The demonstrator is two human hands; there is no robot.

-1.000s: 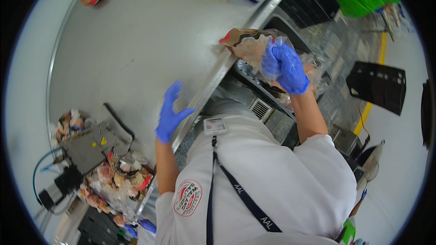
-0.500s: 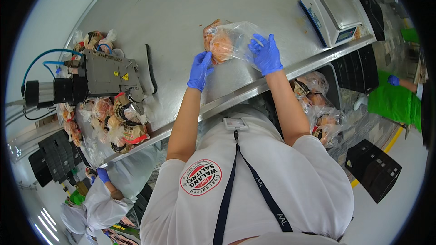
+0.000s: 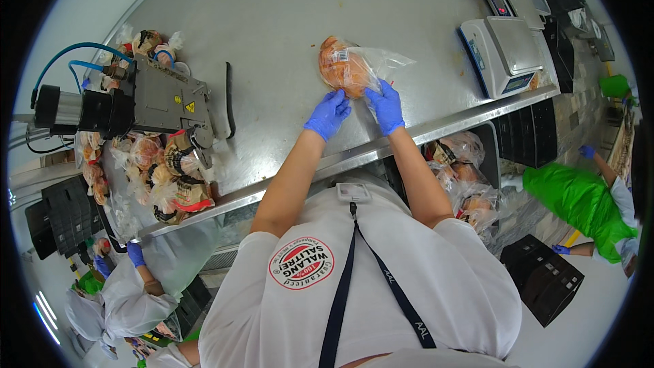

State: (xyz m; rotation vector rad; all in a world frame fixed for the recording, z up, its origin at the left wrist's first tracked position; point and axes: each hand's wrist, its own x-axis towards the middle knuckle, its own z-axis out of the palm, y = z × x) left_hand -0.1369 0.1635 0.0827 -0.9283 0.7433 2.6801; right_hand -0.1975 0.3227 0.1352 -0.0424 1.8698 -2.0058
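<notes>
A bagged ham (image 3: pixel 340 71), round and orange-brown in clear plastic with a white label, lies on the steel table in front of me. The bag's loose open end (image 3: pixel 390 60) spreads out to the right. My left hand (image 3: pixel 328 116), in a blue glove, is closed on the near edge of the bag. Close beside it, my gloved right hand (image 3: pixel 386 108) pinches the bag's near right side, where the plastic leaves the meat. The fingertips of both hands are partly hidden against the plastic.
A clipping machine (image 3: pixel 167 95) with blue hoses stands left, bagged hams (image 3: pixel 180 170) around it and a dark curved bar (image 3: pixel 230 99) alongside. On the right are a scale (image 3: pixel 501 58), a crate of bagged hams (image 3: pixel 463 150) and black crates (image 3: pixel 528 133). Co-workers stand lower left and far right.
My right hand has come down and left from the bag's loose end to its near side. My left hand has shifted right. The bagged ham has turned slightly, and the whole view has shifted.
</notes>
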